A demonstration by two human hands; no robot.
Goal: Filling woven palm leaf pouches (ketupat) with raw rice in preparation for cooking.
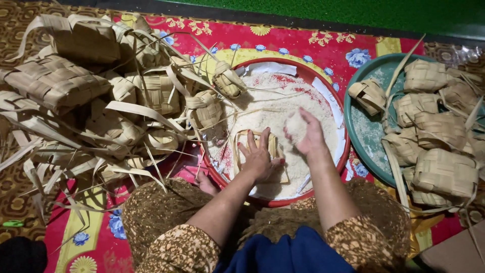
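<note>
Head view, looking straight down into a red basin (pixel 283 201) heaped with pale rice (pixel 268 108). Left hand (pixel 258 159) at six o'clock in the basin, fingers spread and pressing down on a woven pouch (pixel 273 146), pinning it against the rice. Right hand (pixel 305 135) just beside it, toward three o'clock, cupped and half curled around a little rice (blurred, so hard to tell how much).

Looks light and springy, that pouch: thin dry leaf strips, stiff along the edges, hollow inside, easy to crush with a hard squeeze. Best taken by the flat woven faces or a corner, not by the loose strip ends, which would likely slide or pull the weave open. Rice loose and grainy, liable to trickle out of anything but a well-cupped palm.

At nine to eleven o'clock of the basin, a big pile of empty pouches (pixel 101 96), long leaf tails trailing over the rim. At three o'clock, a green tray (pixel 366 131) carrying plumper pouches (pixel 444 172). Underneath everything, a red flowered mat (pixel 323 43).
</note>
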